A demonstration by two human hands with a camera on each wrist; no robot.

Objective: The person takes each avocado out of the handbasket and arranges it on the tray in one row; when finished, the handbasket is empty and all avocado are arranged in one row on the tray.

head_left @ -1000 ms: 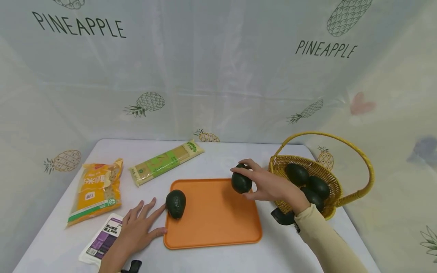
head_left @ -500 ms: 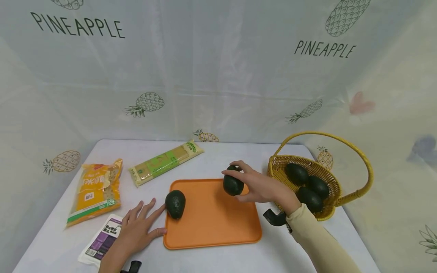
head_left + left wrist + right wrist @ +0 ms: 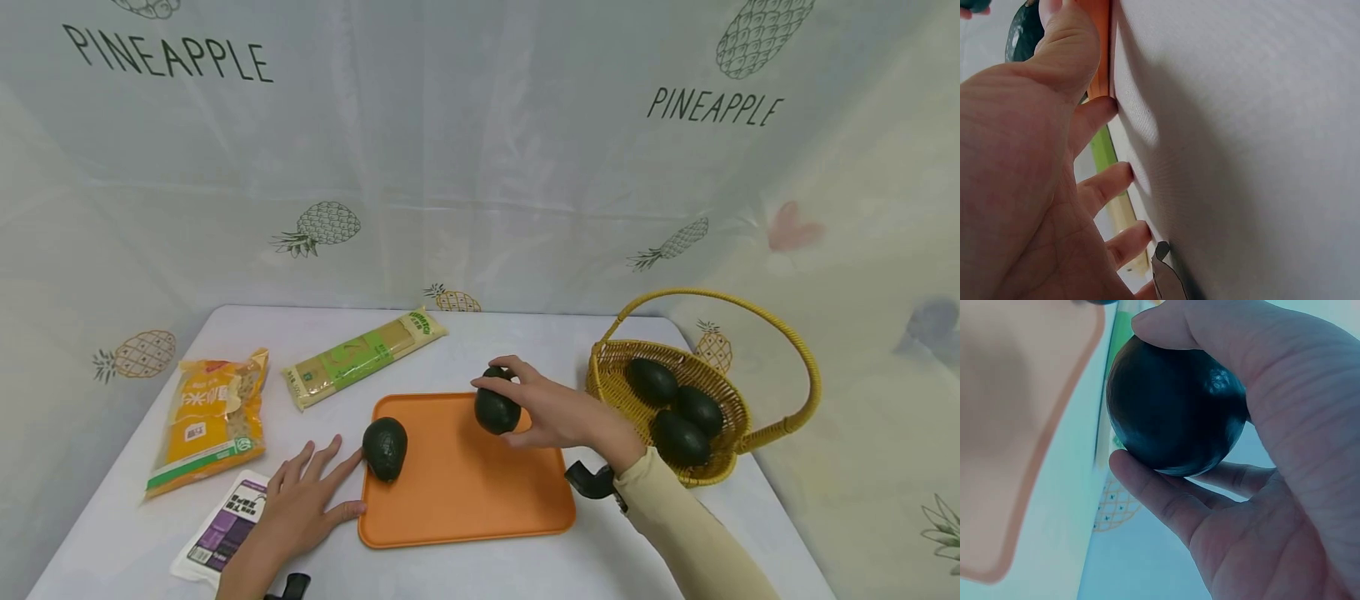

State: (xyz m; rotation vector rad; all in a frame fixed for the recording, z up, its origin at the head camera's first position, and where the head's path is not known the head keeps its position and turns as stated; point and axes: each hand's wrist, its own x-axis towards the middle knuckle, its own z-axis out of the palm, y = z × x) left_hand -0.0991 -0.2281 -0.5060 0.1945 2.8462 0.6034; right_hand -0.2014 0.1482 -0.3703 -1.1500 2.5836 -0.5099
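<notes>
Over the orange tray (image 3: 465, 508) my right hand (image 3: 558, 408) grips a dark green avocado (image 3: 495, 410) between thumb and fingers; the right wrist view shows this avocado (image 3: 1175, 406) large and round. A second avocado (image 3: 386, 448) rests on the tray's left side. Spread fingers of my left hand (image 3: 303, 504) lie beside the tray's left edge, the thumb touching its rim. In the left wrist view, the fingertips of that hand (image 3: 1054, 187) meet the white table. To the right, a yellow wicker basket (image 3: 615, 367) holds several avocados (image 3: 680, 437).
A green-labelled noodle packet (image 3: 367, 357) lies behind the tray. At the left are an orange food bag (image 3: 217, 421) and a white and purple pouch (image 3: 232, 521), partly covered by my left hand. The basket's tall handle (image 3: 806, 358) arches up at the right.
My right hand has carried its avocado leftward, away from the basket and further over the tray. The left hand stays in place.
</notes>
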